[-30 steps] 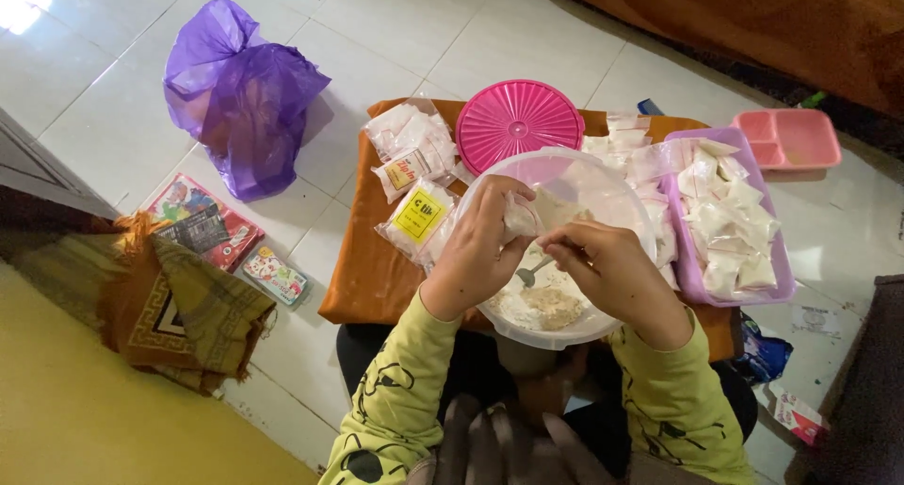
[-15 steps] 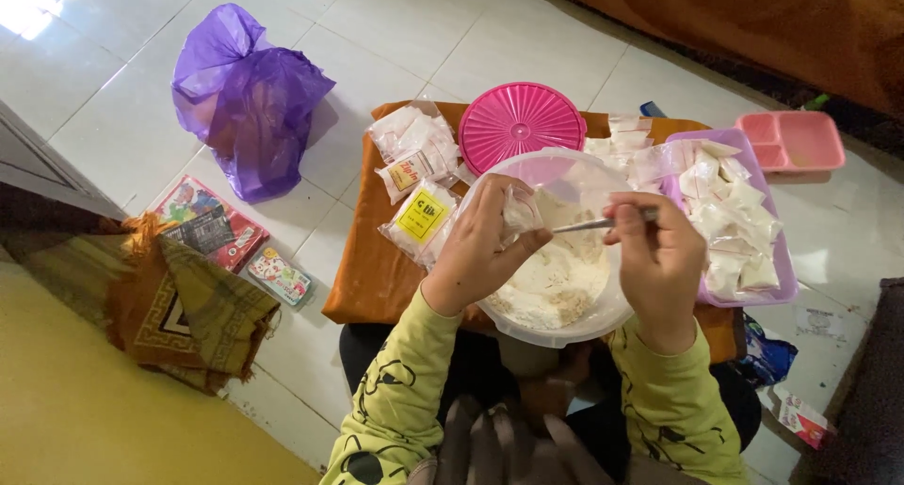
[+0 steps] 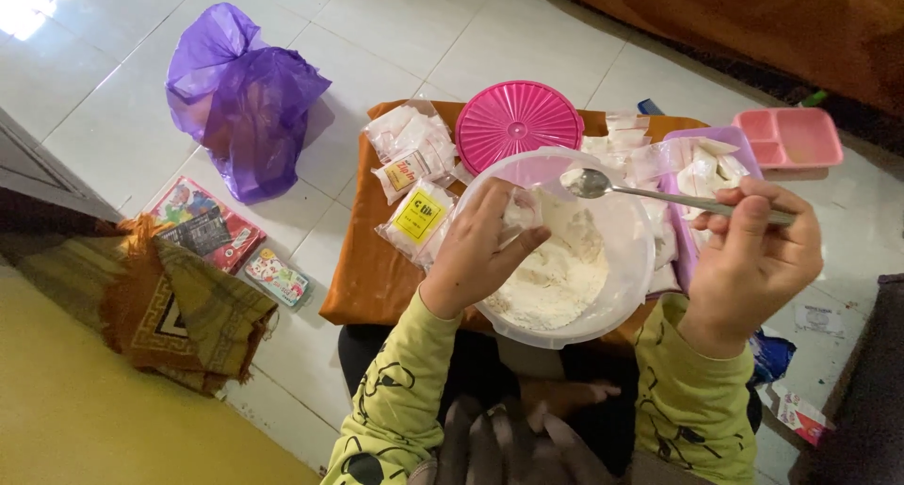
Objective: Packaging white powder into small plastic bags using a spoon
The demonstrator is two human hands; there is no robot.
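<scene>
Metal spoon (image 3: 603, 185) level over clear bowl (image 3: 633, 259) w/ white flour; small plastic bag (image 3: 521, 212) at rim

Packets (image 3: 411, 155) and the pink lid (image 3: 519, 122) crowd the table's far side; bare orange tabletop (image 3: 363, 278) lies open near-left of the bowl (image 3: 626, 287).

The person wore a long-sleeved top in yellow-green, printed with small black cartoon-like figures and curling lines. Both sleeves ended at the wrists in a plain hem, leaving the left hand (image 3: 476, 254) and the right hand (image 3: 749, 250) bare, with no rings, watch or bracelet to be seen. Below the clear bowl (image 3: 621, 306), dark clothing covered the lap, and below that lay grey-brown cloth in soft folds.
</scene>
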